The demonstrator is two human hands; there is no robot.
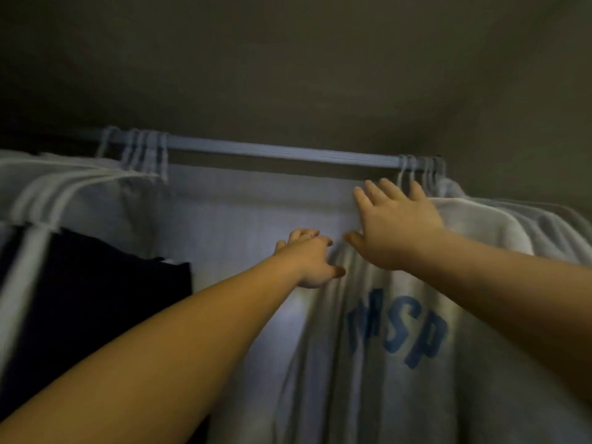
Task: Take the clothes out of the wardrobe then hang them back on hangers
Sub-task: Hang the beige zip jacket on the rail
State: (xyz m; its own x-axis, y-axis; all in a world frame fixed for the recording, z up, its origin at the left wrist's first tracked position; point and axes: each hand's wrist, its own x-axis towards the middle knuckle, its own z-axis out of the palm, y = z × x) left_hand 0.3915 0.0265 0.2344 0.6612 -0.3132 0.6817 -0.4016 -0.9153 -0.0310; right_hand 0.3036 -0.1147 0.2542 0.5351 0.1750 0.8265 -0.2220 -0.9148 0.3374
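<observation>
We look up into a dim wardrobe, where two bare arms reach toward a pale rail [282, 152] running left to right across the far side. The hands are apart but close. The right hand [397, 225] is spread wide with straight fingers and holds nothing. Its fingertips are just below the hanger hooks [419, 171] bunched at the right end of the rail. The left hand [310, 261] sits lower and to the left, fingers curled at the left edge of a grey sweatshirt [400, 379] — through the blur we cannot tell whether it pinches the cloth or only touches it.

We judge the step in hand to be lifting this sweatshirt off the rail. To do it well, the right hand should close on the nearest hook only. It should raise that hook clear of the rail before drawing it toward us, while the left hand steadies the shoulder so the cloth neither slips off nor drags its neighbours.

The sweatshirt is the nearest garment on the right and appears to hang from that bunch of hooks, front toward us. It is light grey and soft, falling in long vertical creases, with large blue letters [397, 334] across the chest that seem to read MSP.

At the far left, more hangers [144, 152] carry pale clothes and a dark garment [96, 299].
</observation>
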